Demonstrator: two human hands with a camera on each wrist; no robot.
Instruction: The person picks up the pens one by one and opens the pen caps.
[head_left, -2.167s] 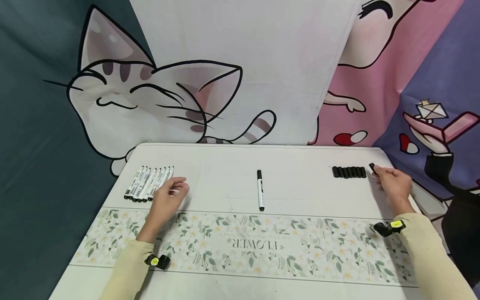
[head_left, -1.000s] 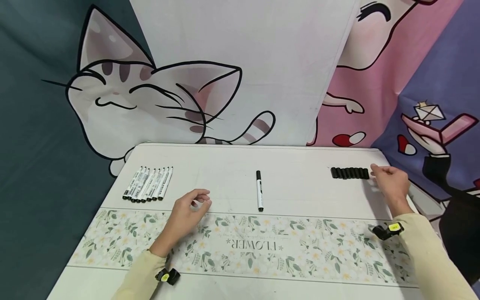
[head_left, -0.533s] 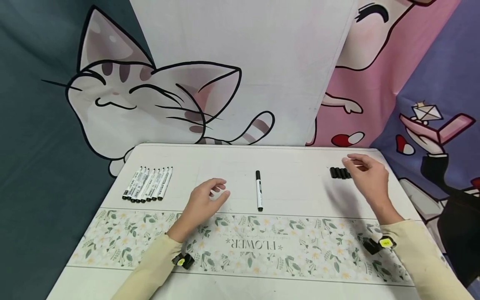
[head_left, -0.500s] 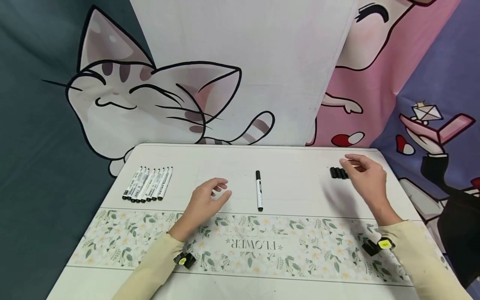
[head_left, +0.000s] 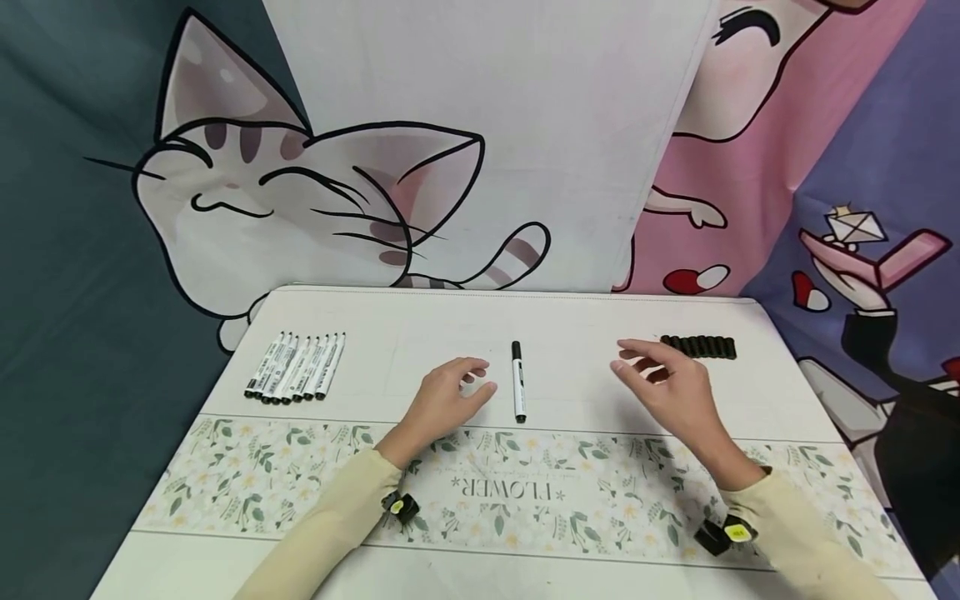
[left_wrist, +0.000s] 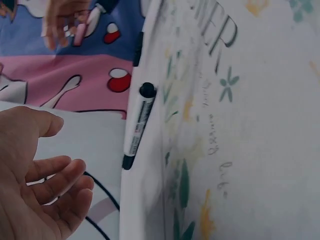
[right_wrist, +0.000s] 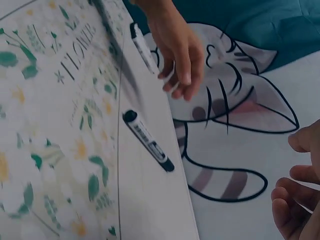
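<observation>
At frame centre, close both hands on the capped marker [head_left: 518,381]: left hand [head_left: 447,402] and right hand [head_left: 670,390] near with fingers loosely spread, holding nothing. Grip barrel with left, cap end with right; avoid rolling it across the table [head_left: 585,333].

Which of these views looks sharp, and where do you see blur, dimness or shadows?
Head view: evenly lit and sharp; the capped marker is crisp, the right hand casts a soft shadow on the table, fingertips slightly smeared. Left wrist view: dim and tilted, the left hand close and soft, floral print blurred. Right wrist view: dim too, streaky blur near the top.
</observation>
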